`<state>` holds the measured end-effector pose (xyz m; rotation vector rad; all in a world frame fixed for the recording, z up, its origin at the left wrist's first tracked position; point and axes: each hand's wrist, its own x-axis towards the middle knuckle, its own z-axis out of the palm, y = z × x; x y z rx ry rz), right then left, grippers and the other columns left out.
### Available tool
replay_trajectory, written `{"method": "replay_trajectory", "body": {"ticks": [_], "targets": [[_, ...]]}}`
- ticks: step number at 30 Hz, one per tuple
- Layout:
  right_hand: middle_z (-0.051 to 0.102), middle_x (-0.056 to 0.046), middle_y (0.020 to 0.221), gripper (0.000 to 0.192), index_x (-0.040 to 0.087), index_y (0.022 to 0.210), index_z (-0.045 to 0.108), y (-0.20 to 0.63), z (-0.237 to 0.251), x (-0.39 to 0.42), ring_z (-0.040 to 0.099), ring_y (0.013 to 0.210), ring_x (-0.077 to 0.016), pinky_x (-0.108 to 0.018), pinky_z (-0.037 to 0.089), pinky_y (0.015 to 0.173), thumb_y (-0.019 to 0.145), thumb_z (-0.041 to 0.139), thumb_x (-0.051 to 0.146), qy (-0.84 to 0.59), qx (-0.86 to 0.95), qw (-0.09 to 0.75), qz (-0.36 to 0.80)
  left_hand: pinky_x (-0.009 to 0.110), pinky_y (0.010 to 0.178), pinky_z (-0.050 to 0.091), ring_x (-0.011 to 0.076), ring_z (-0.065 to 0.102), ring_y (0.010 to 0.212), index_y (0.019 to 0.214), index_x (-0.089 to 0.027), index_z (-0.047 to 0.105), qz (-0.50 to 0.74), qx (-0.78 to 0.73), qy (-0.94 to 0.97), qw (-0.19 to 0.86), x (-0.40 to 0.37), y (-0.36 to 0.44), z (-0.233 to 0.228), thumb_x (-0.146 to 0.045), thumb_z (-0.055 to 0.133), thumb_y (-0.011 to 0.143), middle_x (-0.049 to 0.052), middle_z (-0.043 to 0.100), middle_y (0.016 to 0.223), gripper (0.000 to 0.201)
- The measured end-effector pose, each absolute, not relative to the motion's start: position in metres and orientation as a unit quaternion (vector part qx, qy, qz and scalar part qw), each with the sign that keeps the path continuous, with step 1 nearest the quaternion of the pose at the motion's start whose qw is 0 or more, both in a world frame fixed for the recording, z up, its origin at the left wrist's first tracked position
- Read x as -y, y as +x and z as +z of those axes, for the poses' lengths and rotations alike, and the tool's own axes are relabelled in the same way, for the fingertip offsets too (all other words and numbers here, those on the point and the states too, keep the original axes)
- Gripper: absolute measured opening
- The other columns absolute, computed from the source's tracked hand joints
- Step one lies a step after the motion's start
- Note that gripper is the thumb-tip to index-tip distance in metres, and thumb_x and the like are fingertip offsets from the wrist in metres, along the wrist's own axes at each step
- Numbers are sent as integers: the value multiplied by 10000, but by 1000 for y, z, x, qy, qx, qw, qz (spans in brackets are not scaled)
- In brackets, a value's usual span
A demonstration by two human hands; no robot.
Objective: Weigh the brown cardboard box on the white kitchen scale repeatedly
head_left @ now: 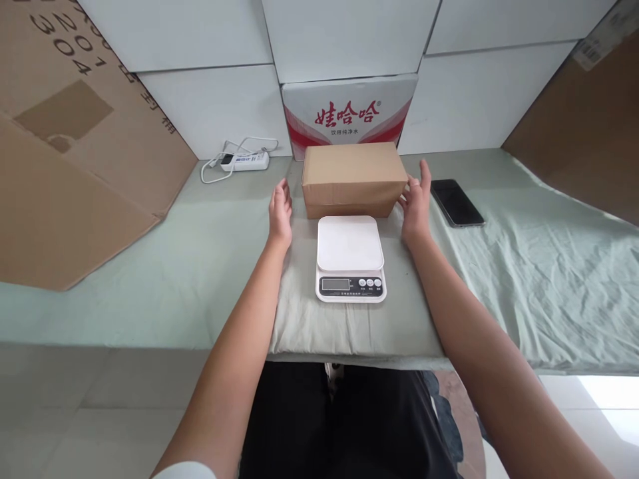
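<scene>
Our left hand [281,214] is loosely curled, near the left end of the brown box [355,164] but apart from it. Our right hand [415,205] is spread, with 1 finger sticking up and the others right by the box's right end; we cannot tell if they press on it. The box is just behind the white scale [350,259], and its long side runs left to right, with a long wall facing us. We see smooth, stiff cardboard with straight edges. The scale's length runs away from us, with its small screen [335,284] and 3 round buttons [370,283] at our end. It looks like hard plastic, with a flat, square top and rounded corners. Under it, the pale green cloth [234,253] is soft and wrinkly. A flat black phone [458,203] lies at a slant, right of our right hand.
</scene>
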<state>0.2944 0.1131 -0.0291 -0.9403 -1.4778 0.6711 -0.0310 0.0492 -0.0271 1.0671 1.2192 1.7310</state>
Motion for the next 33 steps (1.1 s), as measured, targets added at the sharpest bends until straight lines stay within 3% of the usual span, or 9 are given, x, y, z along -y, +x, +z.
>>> {"method": "replay_trajectory", "body": {"ticks": [4, 9, 15, 21, 26, 33], "targets": [[563, -91, 1836, 1093, 405, 1816, 379, 297, -35, -117, 563, 1674, -353, -674, 530, 1333, 915, 488, 1015, -419, 605, 574, 358, 547, 1496, 312, 351, 325, 1845, 1621, -296, 678, 661, -472, 432, 393, -52, -29, -29, -1091, 497, 864, 148, 470, 1910, 1113], [525, -31, 1871, 1020, 376, 1682, 567, 291, -41, -122, 406, 1803, -333, -660, 351, 1490, 877, 583, 1002, -396, 626, 577, 343, 577, 1468, 381, 394, 422, 1802, 1549, -281, 739, 637, -453, 452, 430, -51, -16, -30, -1100, 565, 823, 148, 571, 1844, 1108], [568, -34, 1840, 1135, 372, 1689, 576, 280, -26, -112, 419, 1798, -358, -639, 249, 1536, 797, 587, 1075, -397, 617, 583, 348, 571, 1444, 431, 379, 476, 1777, 1519, -288, 765, 648, -412, 468, 437, -51, -10, -17, -1091, 526, 855, 139, 692, 1736, 1069], [516, -50, 1875, 1047, 405, 1802, 445, 286, 10, -43, 311, 1854, -355, -661, 245, 1535, 945, 477, 1005, -378, 655, 592, 279, 540, 1437, 437, 402, 491, 1765, 1551, -279, 764, 669, -394, 502, 380, 10, 0, 9, -1047, 519, 914, 137, 701, 1730, 1028], [546, -100, 1855, 969, 345, 1803, 474, 302, 12, 20, 436, 1796, -370, -621, 329, 1516, 1019, 521, 912, -388, 665, 593, 234, 513, 1440, 426, 381, 486, 1769, 1600, -319, 739, 660, -382, 536, 361, 82, 9, 8, -920, 452, 1047, 93, 656, 1784, 866], [505, -89, 1884, 979, 385, 1789, 476, 309, -5, 32, 493, 1747, -409, -664, 377, 1477, 982, 580, 928, -391, 674, 585, 225, 532, 1364, 516, 403, 593, 1677, 1541, -291, 773, 649, -414, 522, 367, 103, 11, 5, -951, 438, 1026, 135, 747, 1667, 902]]}}
